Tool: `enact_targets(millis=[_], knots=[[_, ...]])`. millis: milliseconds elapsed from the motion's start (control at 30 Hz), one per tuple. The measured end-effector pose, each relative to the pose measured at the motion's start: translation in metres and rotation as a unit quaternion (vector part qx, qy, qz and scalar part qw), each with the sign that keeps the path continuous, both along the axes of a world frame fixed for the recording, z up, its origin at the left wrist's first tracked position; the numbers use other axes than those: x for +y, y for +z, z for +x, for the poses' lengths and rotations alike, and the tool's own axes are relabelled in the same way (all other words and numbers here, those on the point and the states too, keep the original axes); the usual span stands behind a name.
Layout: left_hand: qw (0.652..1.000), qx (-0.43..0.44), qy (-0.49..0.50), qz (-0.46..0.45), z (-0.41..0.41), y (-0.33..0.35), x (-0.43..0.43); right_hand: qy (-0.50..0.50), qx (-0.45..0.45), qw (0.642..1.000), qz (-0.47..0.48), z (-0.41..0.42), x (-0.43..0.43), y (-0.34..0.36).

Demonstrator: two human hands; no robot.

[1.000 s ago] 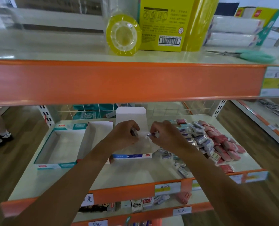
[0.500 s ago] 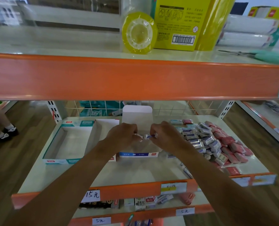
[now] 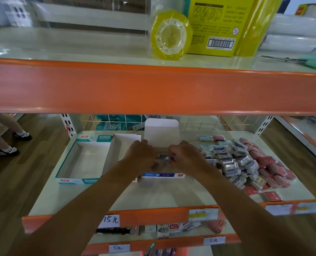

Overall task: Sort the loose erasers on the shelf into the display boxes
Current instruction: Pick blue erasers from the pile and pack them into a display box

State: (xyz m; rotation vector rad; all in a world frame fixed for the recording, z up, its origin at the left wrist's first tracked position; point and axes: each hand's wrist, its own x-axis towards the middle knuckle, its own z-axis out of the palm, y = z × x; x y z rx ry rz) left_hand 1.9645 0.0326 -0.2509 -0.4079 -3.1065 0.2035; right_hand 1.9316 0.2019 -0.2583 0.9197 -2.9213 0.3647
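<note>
Both my hands are over the blue-fronted display box [image 3: 162, 175] in the middle of the shelf. My right hand [image 3: 185, 155] pinches a small blue-and-white wrapped eraser [image 3: 169, 158] inside the box. My left hand [image 3: 140, 154] has curled fingers touching a silvery wrapped eraser [image 3: 162, 155] next to it; its grip is hidden. A heap of loose erasers [image 3: 233, 163], blue-white and red-pink, lies on the right of the shelf. A teal-edged box [image 3: 79, 159] and a white box [image 3: 116, 150] stand to the left.
The orange edge of the upper shelf [image 3: 153, 89] hangs just above my hands. On it stand a yellow tape roll [image 3: 169, 36], a yellow carton [image 3: 218, 26] and scissors [image 3: 301, 60]. A person's legs and shoes [image 3: 5, 143] are at left. Price tags line the shelf front [image 3: 111, 219].
The camera has shifted left and down a little. Both hands have lowered slightly into the blue-fronted box and stay close together with the small erasers between them.
</note>
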Motion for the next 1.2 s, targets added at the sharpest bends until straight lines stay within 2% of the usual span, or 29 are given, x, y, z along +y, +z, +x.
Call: enact_targets(millis=[200, 433, 833, 1200], knots=[[1.000, 0.014, 0.012, -0.024, -0.001, -0.005, -0.002, 0.015, 0.010, 1.000, 0.002, -0.002, -0.008, -0.007], [0.999, 0.021, 0.026, 0.038, -0.003, -0.007, -0.009, 0.037, -0.003, 0.999, -0.013, -0.006, -0.012, -0.010], [0.996, 0.004, 0.044, 0.081, -0.009, -0.013, -0.010, 0.012, 0.001, 0.996, -0.090, -0.002, -0.011, -0.017], [0.994, 0.006, 0.044, 0.104, -0.011, -0.016, -0.010, 0.034, -0.018, 0.997, -0.065, -0.012, -0.017, -0.024]])
